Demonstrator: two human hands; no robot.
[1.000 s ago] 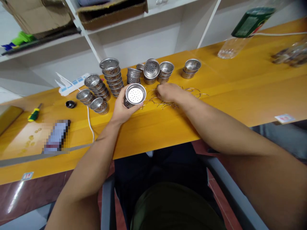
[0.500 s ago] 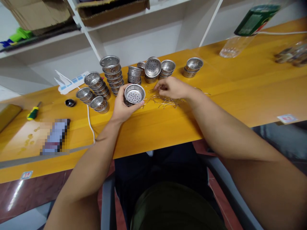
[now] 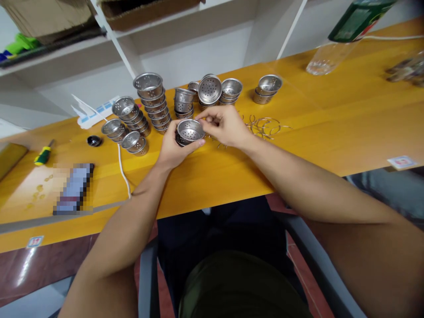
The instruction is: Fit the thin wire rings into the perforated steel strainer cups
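Observation:
Tilted toward me, a perforated metal strainer cup is gripped at its left side by my left hand, the thumb along the near rim. Another rim shows just under it, so it may be nested in a second cup. My right hand has its fingers pinched together at the cup's right rim; what they hold, if anything, is too small to make out. Thin bent wire rings lie in a tangle on the table, partly behind my right hand. A tall stack of strainer cups stands behind my left hand.
More strainer cups stand at the left, with others at the back and right. A phone, a screwdriver, a small black cup and a power strip lie left. A plastic bottle stands back right.
My right hand has moved left from over the wire rings to the rim of the held cup. My left hand and the cup have shifted slightly right, and the cup's opening tilts differently.

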